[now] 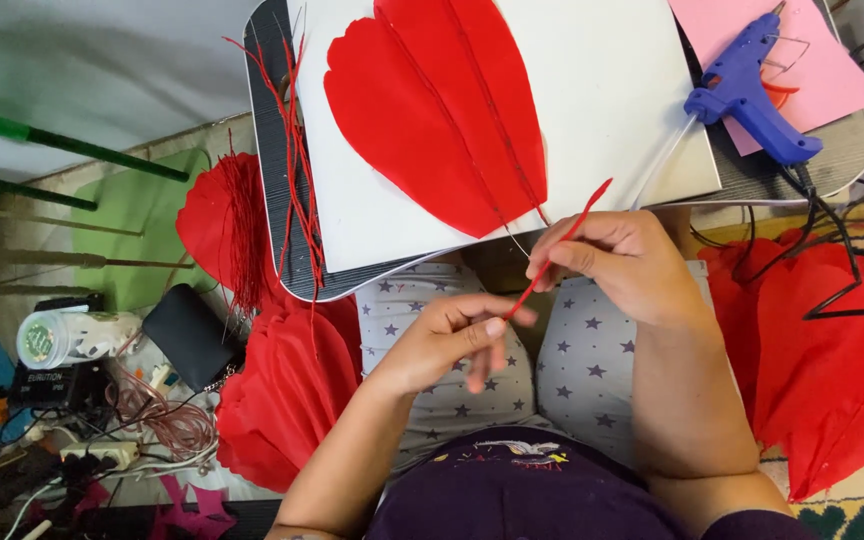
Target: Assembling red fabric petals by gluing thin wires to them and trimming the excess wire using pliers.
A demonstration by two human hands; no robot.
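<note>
Pinching the thin red strip (559,250) with both hands, I clamp my left hand (447,340) fingers on its lower end and my right hand (622,265) fingers mid-length, its long axis slanting up-right.

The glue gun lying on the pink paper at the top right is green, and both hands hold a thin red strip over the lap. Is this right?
Not quite. The head view shows the glue gun is blue, not green. The rest holds: it lies on the pink paper at the top right, and the left hand and right hand hold a thin red strip over the lap.
</note>
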